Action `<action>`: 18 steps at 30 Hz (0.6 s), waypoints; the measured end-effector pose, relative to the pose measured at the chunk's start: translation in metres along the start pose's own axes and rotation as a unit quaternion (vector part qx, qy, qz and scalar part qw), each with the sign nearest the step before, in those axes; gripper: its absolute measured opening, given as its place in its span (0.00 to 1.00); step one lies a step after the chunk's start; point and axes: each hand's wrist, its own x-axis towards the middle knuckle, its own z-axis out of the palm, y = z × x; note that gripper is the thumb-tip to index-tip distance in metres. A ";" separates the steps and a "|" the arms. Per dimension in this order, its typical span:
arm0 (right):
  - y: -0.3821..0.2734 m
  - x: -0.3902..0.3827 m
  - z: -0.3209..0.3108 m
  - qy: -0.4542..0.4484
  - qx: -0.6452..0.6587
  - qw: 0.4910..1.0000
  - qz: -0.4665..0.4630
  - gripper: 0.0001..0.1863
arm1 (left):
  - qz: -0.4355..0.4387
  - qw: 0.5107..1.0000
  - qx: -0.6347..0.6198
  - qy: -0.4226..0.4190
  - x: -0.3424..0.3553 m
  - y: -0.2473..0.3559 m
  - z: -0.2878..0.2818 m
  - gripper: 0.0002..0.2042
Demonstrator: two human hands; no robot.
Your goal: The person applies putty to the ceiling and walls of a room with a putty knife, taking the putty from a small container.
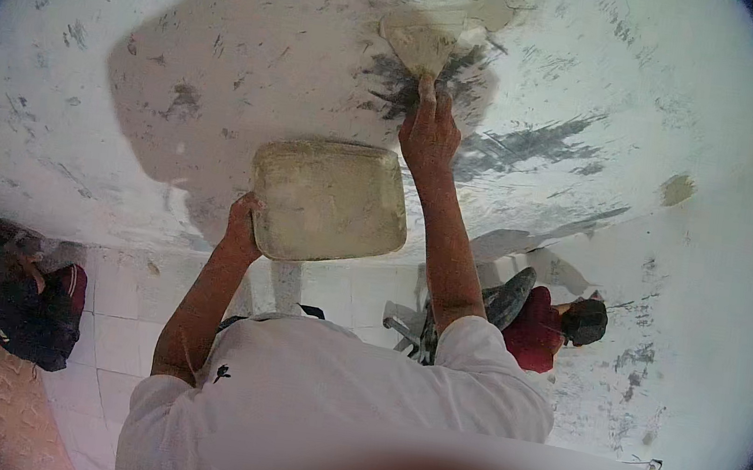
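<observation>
R arm was stretched up toward 12 o'clock, forearm nearly straight, right hand (428, 133) clenched round the handle of a trowel (422, 41), index finger laid along it; the blade, smeared w/ pale plaster, lay flat against the white wall (230, 48), just above a dark scraped patch (510, 143) running off toward 3 o'clock. L arm was bent at the elbow, forearm rising from approx 7 o'clock; left hand (242, 223) gripped the lower-left edge of a square plaster board (329, 199), fingers hidden behind it, board tilted and held just below and left of the right hand, not touching it. White sleeves covered both upper arms. At 4 o'clock another person in a red top (536, 328) crouched near the wall; at 8 o'clock a dark bag (28, 314) sat on the tiled floor (120, 297).
</observation>
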 end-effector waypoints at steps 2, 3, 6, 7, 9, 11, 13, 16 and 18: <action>0.004 -0.008 0.003 -0.013 0.017 1.000 0.000 0.29 | 0.009 1.000 0.006 0.009 -0.004 0.002 0.003 0.29; 0.006 -0.014 0.003 -0.024 0.035 0.999 0.000 0.28 | 0.018 1.000 0.013 0.017 -0.006 0.002 0.006 0.29; 0.014 -0.041 0.002 -0.059 0.034 0.997 0.028 0.25 | 0.028 0.999 0.025 0.016 -0.003 -0.001 -0.001 0.28; 0.015 -0.044 -0.002 -0.060 0.037 0.997 0.026 0.25 | 0.030 0.999 0.023 0.019 -0.003 -0.001 -0.002 0.28; 0.014 -0.051 -0.011 0.077 0.089 0.992 -0.045 0.21 | 0.019 0.998 0.015 0.059 -0.002 -0.003 -0.002 0.27; -0.003 -0.058 -0.031 0.042 0.186 0.979 0.066 0.20 | 0.015 0.999 0.011 0.045 -0.007 0.005 0.013 0.28; -0.016 -0.059 -0.047 0.030 0.500 0.810 0.303 0.21 | 0.010 0.999 0.007 0.030 -0.010 0.007 0.019 0.29; -0.044 -0.050 -0.081 0.000 0.712 0.606 0.354 0.20 | 0.013 0.999 0.024 0.029 -0.009 0.010 0.012 0.30; -0.057 -0.053 -0.090 -0.046 0.802 0.452 0.387 0.22 | 0.010 0.999 0.019 0.026 -0.002 0.010 -0.004 0.28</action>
